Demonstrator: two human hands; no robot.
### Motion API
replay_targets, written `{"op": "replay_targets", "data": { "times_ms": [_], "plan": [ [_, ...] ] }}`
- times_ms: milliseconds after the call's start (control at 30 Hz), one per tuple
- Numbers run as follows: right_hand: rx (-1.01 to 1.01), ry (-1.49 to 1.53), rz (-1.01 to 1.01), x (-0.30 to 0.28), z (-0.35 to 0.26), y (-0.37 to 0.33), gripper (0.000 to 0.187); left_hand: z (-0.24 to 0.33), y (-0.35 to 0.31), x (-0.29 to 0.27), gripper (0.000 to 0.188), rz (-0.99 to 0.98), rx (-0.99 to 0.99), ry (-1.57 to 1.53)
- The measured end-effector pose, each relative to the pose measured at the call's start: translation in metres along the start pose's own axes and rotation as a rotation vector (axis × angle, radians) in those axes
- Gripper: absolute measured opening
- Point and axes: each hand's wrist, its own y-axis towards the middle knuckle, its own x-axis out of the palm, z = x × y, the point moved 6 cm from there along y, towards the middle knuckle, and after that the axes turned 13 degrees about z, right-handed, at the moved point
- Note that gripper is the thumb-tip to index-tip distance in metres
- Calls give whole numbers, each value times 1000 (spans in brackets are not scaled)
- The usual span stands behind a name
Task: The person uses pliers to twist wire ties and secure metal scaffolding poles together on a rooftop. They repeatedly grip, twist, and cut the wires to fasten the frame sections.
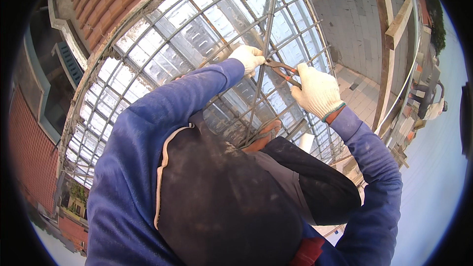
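Note:
My right hand (318, 91), in a cream knit glove, is closed round the handles of a pair of pincers (277, 64) with red-orange grips. The jaws point left and meet a rebar crossing beside a long steel bar (270, 17) that runs over the mesh. Just left of the jaws is my left hand (246, 59), gloved alike, its fingers pinched together against the crossing. Whatever those fingers hold is too small to make out. Beneath both hands spreads the rebar mesh (167, 41), over shiny ribbed metal decking (180, 29).
My sandaled foot (266, 135) rests on the mesh below the hands. A curved concrete edge (81, 86) bounds the deck at left, beside a tiled roof (106, 0). Wooden beams (389, 44) stand at right near a block wall (350, 29). Another person (431, 101) is farther right.

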Motion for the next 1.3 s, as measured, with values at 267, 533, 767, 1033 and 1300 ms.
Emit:
{"op": "replay_targets", "data": {
  "times_ms": [267, 533, 767, 1033, 1300],
  "plan": [
    [688, 767, -641, 30, 14, -17, 49, 2, -1, 2, 36, -5, -11, -11],
    [443, 578, -591, 4, 11, -6, 61, -2, 3, 0, 38, 6, -23, -15],
    [693, 1109, -842, 34, 29, -27, 29, 9, -6, 0, 46, -53, -46, -33],
    [-96, -190, 94, -30, -5, 8, 34, -2, -1, -1, 43, -80, -68, 75],
    [940, 1213, -890, 41, 37, -34, 47, 1, -1, 3, 43, -71, -29, 121]
  ]
}}
